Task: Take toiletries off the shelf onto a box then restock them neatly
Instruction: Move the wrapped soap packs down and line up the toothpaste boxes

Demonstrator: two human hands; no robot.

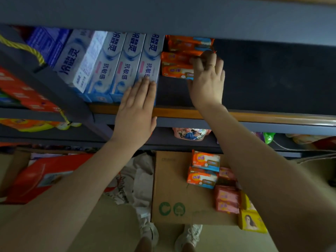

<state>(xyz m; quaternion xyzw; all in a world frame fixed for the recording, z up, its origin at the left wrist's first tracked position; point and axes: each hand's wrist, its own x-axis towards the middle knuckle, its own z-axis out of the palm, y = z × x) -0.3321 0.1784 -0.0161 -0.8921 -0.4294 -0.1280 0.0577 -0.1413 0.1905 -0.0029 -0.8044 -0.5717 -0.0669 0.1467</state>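
Restock in progress, by the look of it. Landmark = toothpaste boxes, standing in a row on the shelf.

L hand: flat, fingers straight and together, pressing the front of the rightmost toothpaste box.

R hand: just right of the toothpaste, fingers curled round the edge of the front orange soap pack. More orange packs sit behind it, touching the toothpaste row.

Well below the toothpaste: cardboard box on the floor w/ two orange packs, pink packs and yellow packs on top, not yet shelved.

Handling, my guess: soap bars are small, light-ish, solid inside; film wrap is slick, so pinch across the short sides, not by the crimped ends. Not fragile. The toothpaste cartons are thin card and dent if squeezed, so flat palm is right.
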